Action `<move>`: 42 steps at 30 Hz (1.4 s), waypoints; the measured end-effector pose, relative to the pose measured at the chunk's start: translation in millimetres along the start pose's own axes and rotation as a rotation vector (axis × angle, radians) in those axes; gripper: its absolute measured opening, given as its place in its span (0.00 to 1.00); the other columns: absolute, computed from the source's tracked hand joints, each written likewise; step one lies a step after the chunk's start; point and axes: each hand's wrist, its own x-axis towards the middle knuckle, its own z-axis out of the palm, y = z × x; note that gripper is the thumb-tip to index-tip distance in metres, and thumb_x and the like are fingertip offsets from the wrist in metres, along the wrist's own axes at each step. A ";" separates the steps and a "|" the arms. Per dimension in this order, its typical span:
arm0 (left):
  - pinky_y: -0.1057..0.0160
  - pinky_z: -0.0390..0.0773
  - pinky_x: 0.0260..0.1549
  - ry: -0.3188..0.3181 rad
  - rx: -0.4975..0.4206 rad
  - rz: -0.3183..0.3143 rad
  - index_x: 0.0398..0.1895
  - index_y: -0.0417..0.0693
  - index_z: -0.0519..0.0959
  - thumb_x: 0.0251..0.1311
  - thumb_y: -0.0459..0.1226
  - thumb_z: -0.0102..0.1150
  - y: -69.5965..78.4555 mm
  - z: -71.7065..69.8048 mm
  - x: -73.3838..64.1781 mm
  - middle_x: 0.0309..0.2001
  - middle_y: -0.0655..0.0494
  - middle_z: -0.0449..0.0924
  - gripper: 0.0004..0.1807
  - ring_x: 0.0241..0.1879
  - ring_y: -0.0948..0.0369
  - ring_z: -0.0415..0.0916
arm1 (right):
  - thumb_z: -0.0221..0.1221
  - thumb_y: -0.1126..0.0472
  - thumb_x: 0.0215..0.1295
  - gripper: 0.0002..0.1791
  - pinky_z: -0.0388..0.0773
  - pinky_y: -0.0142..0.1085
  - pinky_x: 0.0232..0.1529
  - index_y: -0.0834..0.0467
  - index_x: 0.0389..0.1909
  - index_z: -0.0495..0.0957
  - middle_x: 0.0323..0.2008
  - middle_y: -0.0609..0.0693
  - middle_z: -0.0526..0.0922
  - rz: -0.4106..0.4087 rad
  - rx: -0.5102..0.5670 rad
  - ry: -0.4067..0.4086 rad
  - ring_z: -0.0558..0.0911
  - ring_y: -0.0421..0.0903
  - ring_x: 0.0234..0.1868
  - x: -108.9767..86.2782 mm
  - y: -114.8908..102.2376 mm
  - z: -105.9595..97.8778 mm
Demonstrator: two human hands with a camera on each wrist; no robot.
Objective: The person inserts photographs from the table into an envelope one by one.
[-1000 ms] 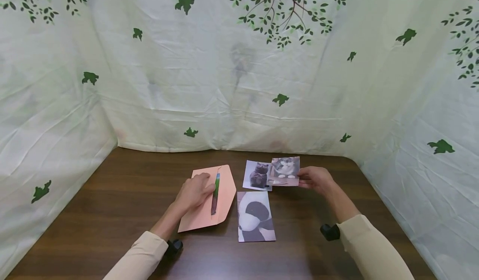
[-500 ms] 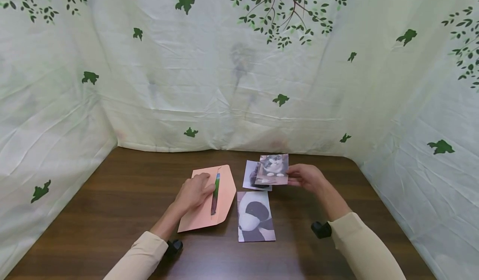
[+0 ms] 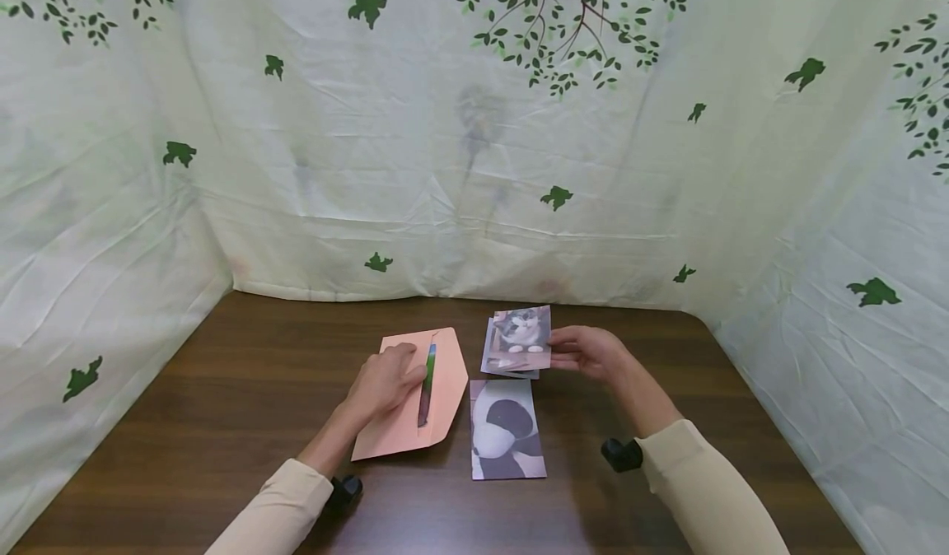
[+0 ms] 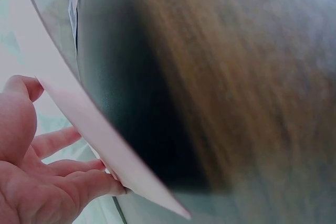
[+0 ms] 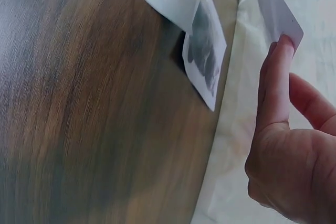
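Observation:
My left hand (image 3: pixel 384 380) grips a peach-coloured envelope (image 3: pixel 449 382) near its left side; the left wrist view shows the envelope (image 4: pixel 97 116) tilted over the table between thumb and fingers. Down its face runs a narrow strip (image 3: pixel 427 386) of blue, green and dark brown. By its right edge, my right hand (image 3: pixel 593 352) pinches a photo of a grey-and-white cat (image 3: pixel 522 337). That photo overlaps another cat photo (image 5: pixel 205 51), mostly hidden in the head view, which lies on the table. Just in front lies a larger print of a black-and-white plush-like figure (image 3: pixel 507 431).
The dark wooden table (image 3: pixel 245 390) reaches back to a pale curtain (image 3: pixel 334 168) printed with green leaves, which also hangs on both sides. A dark wrist camera (image 3: pixel 621 454) sits at the right sleeve, and another at the left.
My right hand has moved left with the cat photo, which now covers most of the other cat photo. The left hand and the envelope have stayed put.

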 end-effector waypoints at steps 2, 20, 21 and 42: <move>0.43 0.76 0.56 -0.003 0.002 -0.001 0.66 0.35 0.73 0.66 0.43 0.53 0.4 -0.1 0.5 0.61 0.36 0.79 0.29 0.58 0.37 0.78 | 0.55 0.70 0.70 0.18 0.87 0.39 0.36 0.71 0.59 0.72 0.34 0.54 0.84 0.001 0.003 -0.013 0.88 0.48 0.32 -0.1 0.2 3.3; 0.43 0.76 0.57 -0.016 0.004 -0.029 0.66 0.35 0.73 0.66 0.44 0.53 1.7 1.5 -0.2 0.61 0.36 0.79 0.29 0.58 0.38 0.78 | 0.57 0.70 0.69 0.18 0.86 0.39 0.36 0.69 0.58 0.74 0.36 0.54 0.83 0.046 -0.007 -0.047 0.87 0.47 0.33 4.5 4.5 35.5; 0.43 0.76 0.57 -0.016 0.006 -0.029 0.66 0.35 0.73 0.66 0.44 0.53 1.9 1.3 -0.2 0.62 0.36 0.78 0.29 0.58 0.38 0.78 | 0.57 0.70 0.69 0.18 0.87 0.39 0.36 0.69 0.58 0.74 0.37 0.55 0.83 0.051 -0.007 -0.055 0.87 0.47 0.33 5.4 5.4 37.0; 0.42 0.76 0.56 0.005 0.028 -0.003 0.64 0.34 0.74 0.66 0.44 0.54 4.8 1.6 2.4 0.58 0.35 0.80 0.28 0.56 0.36 0.79 | 0.59 0.69 0.67 0.07 0.86 0.37 0.32 0.63 0.44 0.80 0.33 0.53 0.84 0.113 -0.057 -0.144 0.87 0.47 0.32 9.6 21.5 58.1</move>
